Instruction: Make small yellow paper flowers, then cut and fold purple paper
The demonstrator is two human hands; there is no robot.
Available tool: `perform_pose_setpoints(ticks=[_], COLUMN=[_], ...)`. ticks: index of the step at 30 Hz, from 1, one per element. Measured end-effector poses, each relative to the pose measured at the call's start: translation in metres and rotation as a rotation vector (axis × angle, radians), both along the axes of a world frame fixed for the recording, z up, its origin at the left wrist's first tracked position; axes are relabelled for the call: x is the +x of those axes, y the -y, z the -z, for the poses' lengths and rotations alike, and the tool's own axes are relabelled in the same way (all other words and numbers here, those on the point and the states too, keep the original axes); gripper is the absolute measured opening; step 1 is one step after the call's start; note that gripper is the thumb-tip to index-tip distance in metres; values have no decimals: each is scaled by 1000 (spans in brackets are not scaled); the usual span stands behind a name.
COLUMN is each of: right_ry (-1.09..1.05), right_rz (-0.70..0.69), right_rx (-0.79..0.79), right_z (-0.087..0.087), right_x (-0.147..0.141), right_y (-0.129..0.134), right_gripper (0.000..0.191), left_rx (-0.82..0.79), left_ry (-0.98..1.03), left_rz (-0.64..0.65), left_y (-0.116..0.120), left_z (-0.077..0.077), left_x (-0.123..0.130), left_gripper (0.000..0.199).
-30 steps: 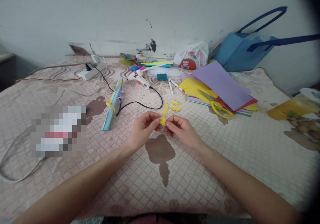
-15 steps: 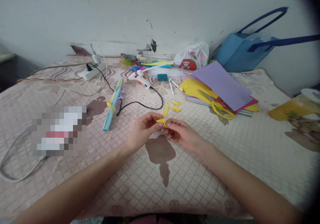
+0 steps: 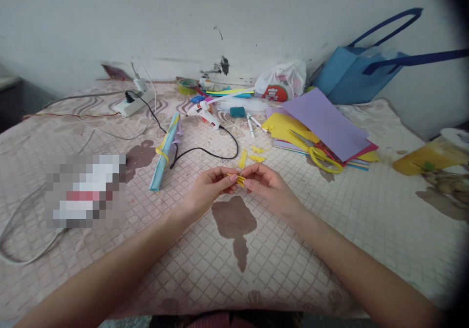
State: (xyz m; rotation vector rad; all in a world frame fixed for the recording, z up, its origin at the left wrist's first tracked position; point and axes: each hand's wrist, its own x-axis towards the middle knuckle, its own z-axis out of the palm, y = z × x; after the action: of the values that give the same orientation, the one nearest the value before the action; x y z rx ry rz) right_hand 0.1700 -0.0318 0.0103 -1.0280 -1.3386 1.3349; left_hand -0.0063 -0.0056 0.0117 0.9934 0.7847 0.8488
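Observation:
Between my two hands is a small folded piece of yellow paper, its layered edges facing me. My left hand pinches its left side between thumb and fingers. From the right, my right hand pinches the other side. Just beyond my fingers lie a short yellow strip and a few yellow paper scraps. To the left rests a light blue paper roll, with a yellow strip and purple curls on it.
A white glue gun with a black cord lies ahead. Yellow-handled scissors sit on coloured paper sheets at right. A power strip stands back left, a blue bag back right, a cup of yellow drink far right.
The yellow paper has turned from showing a flat, pointed face to showing its folded edges. My right fingers have shifted their grip on it. Other things stay put.

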Motion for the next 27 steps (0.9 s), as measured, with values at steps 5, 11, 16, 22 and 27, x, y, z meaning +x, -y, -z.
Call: perform_pose_setpoints(ticks=[5,11,16,22,27], right_ry=[39,118,257,172,-60], right_rz=[57,84,169,191,102], right_rx=[-21,36,169,82,-118], right_z=[0,-1,-4,-1,1], right_x=[0,0,-2,-1,-1], right_y=[-1,0,3,1,-1], right_gripper=[16,16,16,17,23], left_rx=[-9,-13,31,50,5], left_ry=[-5,-9,-41,-133,-150], left_rz=[32,46,31,23,30], left_y=[0,-1,0,2,2], left_z=[3,5,4,0,0], left_x=[0,0,0,1,1], left_gripper=[25,24,28,19,18])
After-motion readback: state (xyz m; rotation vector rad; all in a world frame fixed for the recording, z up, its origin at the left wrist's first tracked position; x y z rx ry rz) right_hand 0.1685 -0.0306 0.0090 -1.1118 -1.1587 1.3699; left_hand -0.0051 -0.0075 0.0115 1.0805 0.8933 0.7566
